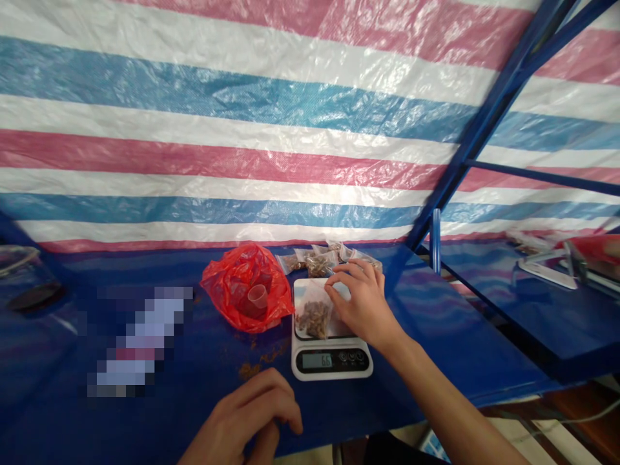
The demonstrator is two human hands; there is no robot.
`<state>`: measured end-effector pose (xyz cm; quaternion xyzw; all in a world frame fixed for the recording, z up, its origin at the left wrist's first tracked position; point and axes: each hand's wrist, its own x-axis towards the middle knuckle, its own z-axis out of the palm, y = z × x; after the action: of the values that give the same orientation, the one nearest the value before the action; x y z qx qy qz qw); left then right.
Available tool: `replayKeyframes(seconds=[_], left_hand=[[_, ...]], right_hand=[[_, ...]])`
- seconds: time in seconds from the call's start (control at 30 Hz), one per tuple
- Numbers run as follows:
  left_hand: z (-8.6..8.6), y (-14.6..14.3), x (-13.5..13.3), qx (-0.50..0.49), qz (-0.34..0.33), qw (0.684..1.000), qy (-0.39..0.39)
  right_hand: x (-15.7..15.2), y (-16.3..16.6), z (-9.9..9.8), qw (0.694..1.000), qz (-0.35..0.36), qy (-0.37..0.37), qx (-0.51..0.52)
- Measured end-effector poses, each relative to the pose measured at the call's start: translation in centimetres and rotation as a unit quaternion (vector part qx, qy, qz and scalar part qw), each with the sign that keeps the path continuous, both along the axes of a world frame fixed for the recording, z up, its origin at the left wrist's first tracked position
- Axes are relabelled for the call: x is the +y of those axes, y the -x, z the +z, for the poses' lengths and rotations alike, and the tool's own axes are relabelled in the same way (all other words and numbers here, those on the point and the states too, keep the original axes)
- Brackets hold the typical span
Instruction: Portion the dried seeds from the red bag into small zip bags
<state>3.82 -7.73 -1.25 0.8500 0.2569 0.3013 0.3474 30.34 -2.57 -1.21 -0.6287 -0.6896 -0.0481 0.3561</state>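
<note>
Right hand (361, 300) at clear plastic bag of brown bits (314, 320) on white rectangular scale (333, 371), grip unclear; left hand (245, 416) half-curled, grip unclear.

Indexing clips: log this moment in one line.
right hand: at small clear plastic bag | bag: on white rectangular digital scale | left hand: apart from both

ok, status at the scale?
Right hand over scale, at small filled bag. Left hand loosely curled, nearer camera. Red bag close on scale's left.
</note>
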Motion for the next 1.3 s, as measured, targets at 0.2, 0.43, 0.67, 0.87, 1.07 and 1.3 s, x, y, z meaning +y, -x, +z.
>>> replayKeyframes(seconds=[0.2,0.43,0.67,0.87,1.07,1.3], left_hand=[[-0.3,-0.1,0.7,-0.064,0.266,0.962,0.013],[0.9,-0.5,1.3,-0.103,0.226,0.958,0.144],[1.7,-1.4,2.1,-0.167,0.236,0.945,0.150],[1.5,-1.2,1.9,-0.195,0.220,0.933,0.207],[1.9,-1.0,1.8,-0.203,0.244,0.924,0.214],[2.4,-1.6,2.0,-0.242,0.266,0.916,0.178]], right_hand=[[-2.0,1.8,3.5,0.962,0.214,-0.003,0.170],[-3.8,6.5,4.4,0.908,0.294,0.061,0.291],[-3.5,7.9,3.1,0.860,0.246,0.106,0.435],[-4.1,8.2,3.5,0.886,0.258,0.072,0.379],[-4.3,8.9,3.0,0.867,0.254,0.077,0.422],[-4.2,8.7,3.2,0.889,0.237,0.050,0.390]])
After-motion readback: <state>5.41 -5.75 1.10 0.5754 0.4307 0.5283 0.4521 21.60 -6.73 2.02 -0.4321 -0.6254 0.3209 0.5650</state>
